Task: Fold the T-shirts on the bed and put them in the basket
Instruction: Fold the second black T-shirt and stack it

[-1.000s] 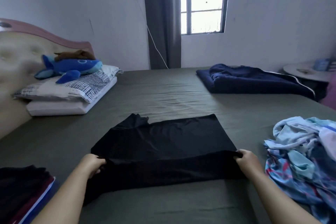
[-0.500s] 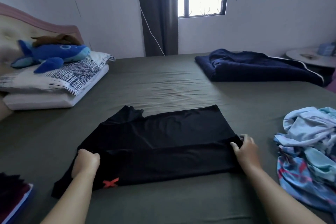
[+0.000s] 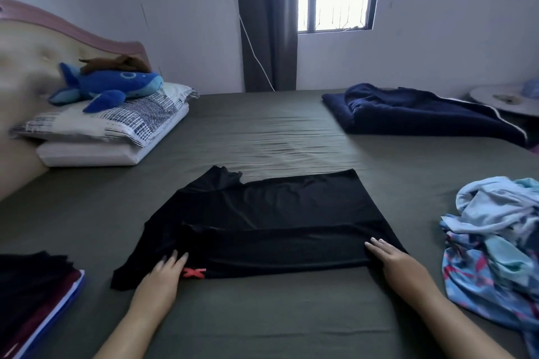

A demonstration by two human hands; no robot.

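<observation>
On black T-shirt (image 3: 271,221), hands now flat.

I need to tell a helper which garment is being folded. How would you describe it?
On the bed, find the black T-shirt lying flat midway between the pillows and the crumpled blue clothes. Only it has both hands on it and a small red mark at its near edge.

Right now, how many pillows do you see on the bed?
2, stacked at the headboard on the left: a patterned pillow on top, under the blue whale plush, and a plain white pillow beneath it. Others may be outside the view.
</observation>
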